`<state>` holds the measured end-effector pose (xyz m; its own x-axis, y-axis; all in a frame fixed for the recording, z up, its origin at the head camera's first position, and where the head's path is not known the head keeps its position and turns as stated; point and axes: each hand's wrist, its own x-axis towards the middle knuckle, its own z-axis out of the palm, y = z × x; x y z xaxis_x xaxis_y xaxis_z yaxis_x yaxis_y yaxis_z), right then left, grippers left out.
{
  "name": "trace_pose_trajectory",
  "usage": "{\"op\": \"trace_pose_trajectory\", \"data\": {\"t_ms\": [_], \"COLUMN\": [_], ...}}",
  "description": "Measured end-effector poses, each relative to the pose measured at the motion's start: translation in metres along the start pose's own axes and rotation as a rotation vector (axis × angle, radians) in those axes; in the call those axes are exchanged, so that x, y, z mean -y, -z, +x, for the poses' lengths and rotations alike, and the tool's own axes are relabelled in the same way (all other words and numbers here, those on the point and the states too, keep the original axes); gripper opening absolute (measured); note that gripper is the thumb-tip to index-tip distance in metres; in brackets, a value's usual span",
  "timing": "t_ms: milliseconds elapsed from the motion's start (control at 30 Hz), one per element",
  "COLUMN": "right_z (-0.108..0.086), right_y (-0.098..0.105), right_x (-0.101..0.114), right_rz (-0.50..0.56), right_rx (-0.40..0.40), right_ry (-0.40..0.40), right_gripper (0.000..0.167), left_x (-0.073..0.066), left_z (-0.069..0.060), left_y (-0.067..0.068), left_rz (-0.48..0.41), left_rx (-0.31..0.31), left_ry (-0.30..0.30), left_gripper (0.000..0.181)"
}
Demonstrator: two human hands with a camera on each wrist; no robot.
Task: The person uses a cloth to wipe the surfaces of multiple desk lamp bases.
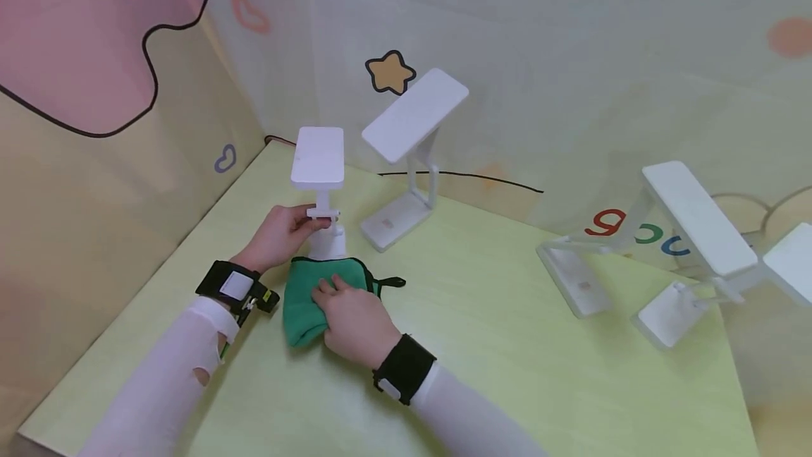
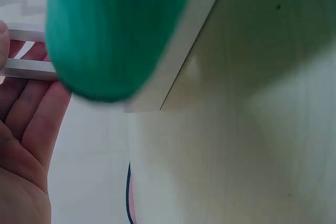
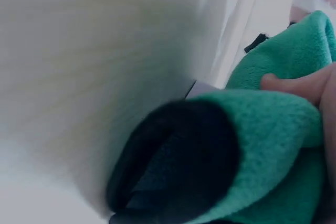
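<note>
A white stand [image 1: 318,155] is held left of centre in the head view, its hinged arm pinched below the plate between the thumb and fingers of the left hand [image 1: 279,235]; in the left wrist view, two pale bars are seen crossing in front of those fingers, with the thumb tip at the left edge. The stand's lower part is mostly hidden by a green cloth [image 1: 303,305], which is gripped by the right hand [image 1: 358,323], its fingers bent over the upper face. In the right wrist view, one digit is seen laid between folds of the cloth, while the far fingertips are not shown. A black hem is carried along the cloth's upper edge, and a black loop [image 1: 390,281] is pointed rightward. The left edge of the pale green table [image 1: 495,344] is run diagonally from upper left of centre to the lower left corner, and its back is bounded by a printed wall [image 1: 507,90]. Bare room is left across the centre and lower right. Four stands are counted: the held one, one just beside it [image 1: 415,116], and two at the right [image 1: 574,281] [image 1: 672,312], the outermost cut by the frame. One cloth is counted.
</note>
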<state>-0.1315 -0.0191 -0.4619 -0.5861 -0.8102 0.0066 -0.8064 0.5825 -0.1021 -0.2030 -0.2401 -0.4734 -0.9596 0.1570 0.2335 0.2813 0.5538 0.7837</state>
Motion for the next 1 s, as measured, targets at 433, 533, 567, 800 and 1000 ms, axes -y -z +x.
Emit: {"op": "trace_pose_trajectory", "data": {"t_ms": [433,533,567,800,1000], "right_z": [0.046,0.038,0.034,-0.006,-0.017], "right_y": [-0.014,-0.013,-0.013,-0.008,-0.002], "right_x": [-0.016,-0.012,-0.011,0.001,0.016], "right_rz": [0.007,-0.004,-0.006,-0.044,-0.112], "right_rx": [-0.158,-0.152,-0.147,-0.136,-0.110], "right_ry": [-0.152,-0.182,-0.189,-0.181,-0.077], "right_gripper": [0.043,0.043,0.044,0.041,0.031], "left_x": [0.000,0.000,0.000,0.000,-0.001], "left_z": [-0.001,-0.001,-0.001,-0.003,-0.005], "left_y": [0.002,0.001,0.001,0.002,0.002], "left_rz": [-0.043,-0.027,-0.019,0.004,0.024], "left_rx": [0.009,-0.001,-0.004,-0.020,-0.024], "left_ry": [0.015,0.010,0.007,-0.006,-0.010], "left_gripper": [0.026,0.026,0.026,0.024,0.025]}}
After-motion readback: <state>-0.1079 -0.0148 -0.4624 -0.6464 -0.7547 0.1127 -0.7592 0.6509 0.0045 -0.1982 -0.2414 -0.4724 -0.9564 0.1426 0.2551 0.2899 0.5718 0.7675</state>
